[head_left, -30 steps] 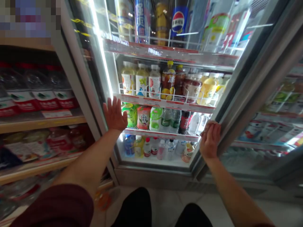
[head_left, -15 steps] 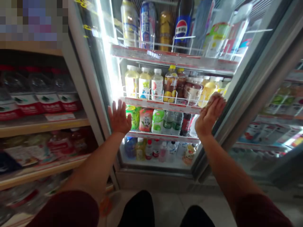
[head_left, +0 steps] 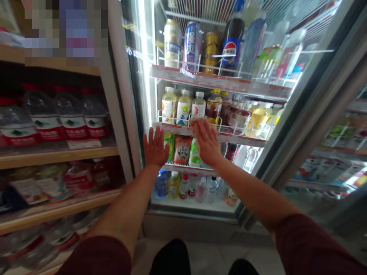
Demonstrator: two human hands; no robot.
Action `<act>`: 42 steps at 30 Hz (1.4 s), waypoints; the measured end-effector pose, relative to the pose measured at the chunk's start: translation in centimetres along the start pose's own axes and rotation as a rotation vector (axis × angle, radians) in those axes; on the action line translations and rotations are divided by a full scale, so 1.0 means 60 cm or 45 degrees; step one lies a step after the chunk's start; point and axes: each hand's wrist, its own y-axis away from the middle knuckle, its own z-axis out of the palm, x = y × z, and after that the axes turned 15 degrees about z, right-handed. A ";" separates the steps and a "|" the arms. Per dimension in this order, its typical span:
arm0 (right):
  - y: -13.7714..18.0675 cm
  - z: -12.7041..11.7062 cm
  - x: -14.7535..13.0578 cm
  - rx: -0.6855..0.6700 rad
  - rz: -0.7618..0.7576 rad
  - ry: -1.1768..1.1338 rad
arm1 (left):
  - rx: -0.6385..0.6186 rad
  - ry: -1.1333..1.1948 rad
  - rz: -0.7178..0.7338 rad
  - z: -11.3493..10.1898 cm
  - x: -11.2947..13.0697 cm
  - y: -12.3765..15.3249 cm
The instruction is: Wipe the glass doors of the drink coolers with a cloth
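Note:
I face an open drinks cooler with lit wire shelves. My left hand [head_left: 155,147] is open, fingers spread, flat against the cooler's left frame beside a green-labelled bottle [head_left: 171,146]. My right hand [head_left: 205,142] is open and slightly blurred, reaching in front of the middle shelf rail [head_left: 241,139], just below a row of juice bottles [head_left: 184,107] and over the bottles on the shelf beneath. Neither hand holds anything. The glass door [head_left: 312,110] stands swung out to the right.
Cans and a cola bottle [head_left: 231,46] stand on the top shelf. Small bottles [head_left: 185,186] fill the bottom shelf. Wooden shelves [head_left: 57,154] on the left carry large water bottles [head_left: 70,120]. My dark-trousered knees are at the bottom edge.
My right hand left the door's edge and swept left and up into the cooler, now before the middle shelf. The left hand stays on the frame. The view rose and shifted.

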 end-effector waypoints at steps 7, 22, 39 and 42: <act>-0.085 0.012 -0.105 0.003 0.053 0.023 | 0.042 -0.051 0.026 0.003 -0.002 0.003; -0.217 -0.017 -0.125 -0.200 -0.439 0.049 | -0.006 -0.105 0.037 0.001 0.000 0.003; -0.012 -0.109 0.156 0.066 0.056 0.105 | -0.073 -0.108 -0.072 -0.004 0.007 -0.009; 0.056 -0.114 0.197 -0.028 0.022 0.132 | -0.059 -0.135 -0.035 -0.002 0.008 -0.010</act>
